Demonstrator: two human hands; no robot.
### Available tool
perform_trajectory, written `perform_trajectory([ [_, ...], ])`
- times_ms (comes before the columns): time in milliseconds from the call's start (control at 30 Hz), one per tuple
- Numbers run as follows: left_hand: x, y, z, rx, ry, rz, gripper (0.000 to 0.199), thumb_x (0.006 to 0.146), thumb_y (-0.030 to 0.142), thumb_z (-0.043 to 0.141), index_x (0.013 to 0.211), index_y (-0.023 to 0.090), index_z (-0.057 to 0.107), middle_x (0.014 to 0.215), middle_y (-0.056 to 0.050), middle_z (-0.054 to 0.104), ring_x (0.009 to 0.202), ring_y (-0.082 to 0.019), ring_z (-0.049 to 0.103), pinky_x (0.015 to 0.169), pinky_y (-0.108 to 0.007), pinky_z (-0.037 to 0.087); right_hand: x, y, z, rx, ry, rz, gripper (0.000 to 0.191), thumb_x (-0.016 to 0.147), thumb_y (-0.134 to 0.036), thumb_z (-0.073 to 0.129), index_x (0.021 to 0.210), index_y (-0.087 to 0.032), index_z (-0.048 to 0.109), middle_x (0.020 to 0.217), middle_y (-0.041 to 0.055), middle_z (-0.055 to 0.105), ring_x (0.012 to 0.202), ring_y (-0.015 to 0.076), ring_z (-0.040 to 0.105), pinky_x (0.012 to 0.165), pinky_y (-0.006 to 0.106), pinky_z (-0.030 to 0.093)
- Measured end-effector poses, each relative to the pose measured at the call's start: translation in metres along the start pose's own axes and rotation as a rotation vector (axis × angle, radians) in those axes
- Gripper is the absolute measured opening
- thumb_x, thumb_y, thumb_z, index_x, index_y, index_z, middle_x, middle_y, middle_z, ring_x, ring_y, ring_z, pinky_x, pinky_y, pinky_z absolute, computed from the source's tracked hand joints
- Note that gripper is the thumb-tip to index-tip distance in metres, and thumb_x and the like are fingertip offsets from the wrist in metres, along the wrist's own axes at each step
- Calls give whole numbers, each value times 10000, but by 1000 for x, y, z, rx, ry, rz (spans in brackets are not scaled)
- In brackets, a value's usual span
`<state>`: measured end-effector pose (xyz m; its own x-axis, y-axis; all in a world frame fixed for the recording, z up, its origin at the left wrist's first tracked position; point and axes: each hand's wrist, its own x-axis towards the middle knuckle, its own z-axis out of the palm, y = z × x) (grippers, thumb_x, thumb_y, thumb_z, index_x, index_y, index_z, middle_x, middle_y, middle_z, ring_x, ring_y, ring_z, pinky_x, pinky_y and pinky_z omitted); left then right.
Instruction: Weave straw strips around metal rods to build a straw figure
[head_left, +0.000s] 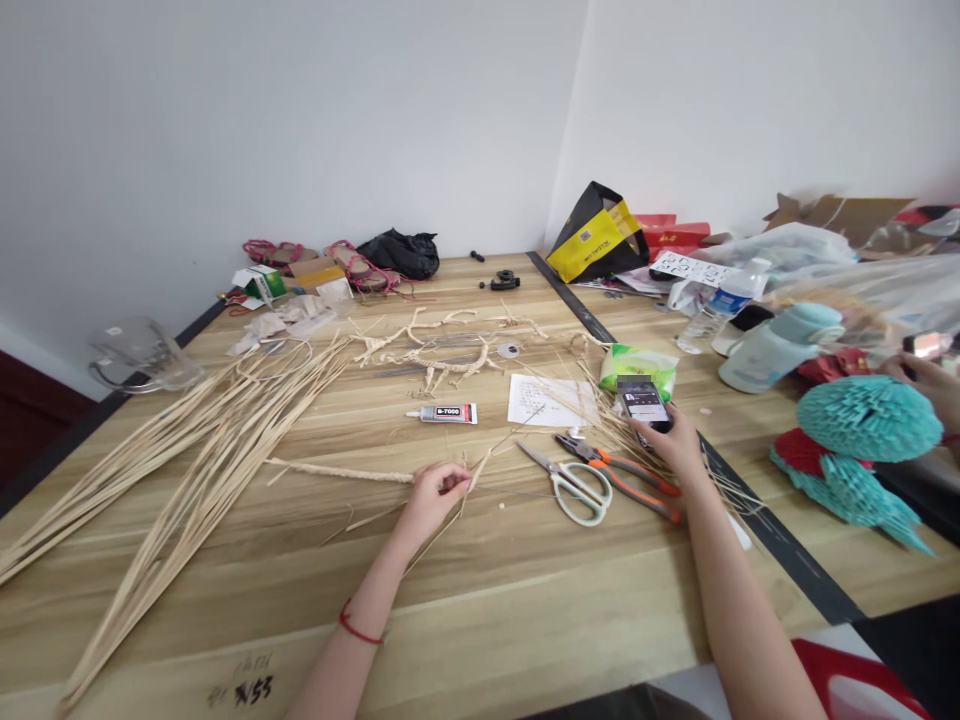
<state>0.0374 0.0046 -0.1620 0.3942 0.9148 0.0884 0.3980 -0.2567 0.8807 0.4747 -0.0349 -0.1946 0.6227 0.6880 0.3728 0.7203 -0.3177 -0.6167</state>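
My left hand [436,500] is closed in a pinch around the right end of a straw-wrapped stick [337,471], where loose straw strands stick out. My right hand [679,442] grips the lower edge of a phone [643,402] with a lit screen, the thumb lying over its front. Between the hands rest scissors [577,490] with pale green handles and orange-handled pliers [626,475]. A tube of B-7000 glue [442,413] lies above my left hand. Beside it is a handwritten paper sheet [551,400]. Farther back are twisted straw figures [450,360].
Long straw bundles [217,480] spread across the left, near a glass jug [146,355]. On the right stand a pale blue bottle [780,345], a water bottle [720,310] and a turquoise folded-paper model [862,430]. Another person's hand [930,385] holds a phone at the far right.
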Motion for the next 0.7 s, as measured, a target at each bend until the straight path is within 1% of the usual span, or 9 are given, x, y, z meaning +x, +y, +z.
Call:
perform_trajectory([
  [133,1,-2,0,0,-4,3,159,751,310,644,747,170,721,651,-23,619,646,-157,534,643,-259,421,1,3,-1,24,-48,14,662,634,-530,683,1109,-73,632,927,172,708,852,329,653,756,428,494],
  [367,1,-4,1,9,2,1,144,755,297,646,738,172,716,655,-22,626,642,-155,536,656,-262,422,0,1,-4,64,-71,40,583,669,-469,653,1098,-76,658,960,178,717,887,338,667,760,427,496],
  [533,1,-2,1,7,-4,3,135,756,286,642,741,173,715,650,-19,618,646,-156,537,656,-262,418,-1,-2,-6,69,-63,58,617,658,-456,664,1132,-61,638,975,188,715,895,344,666,775,435,496],
  [700,0,-1,0,6,-5,9,143,762,289,633,745,170,712,653,-20,613,646,-156,536,653,-263,418,-3,-4,-6,69,-47,58,606,657,-434,666,1135,-62,635,961,185,716,886,344,662,771,436,491],
])
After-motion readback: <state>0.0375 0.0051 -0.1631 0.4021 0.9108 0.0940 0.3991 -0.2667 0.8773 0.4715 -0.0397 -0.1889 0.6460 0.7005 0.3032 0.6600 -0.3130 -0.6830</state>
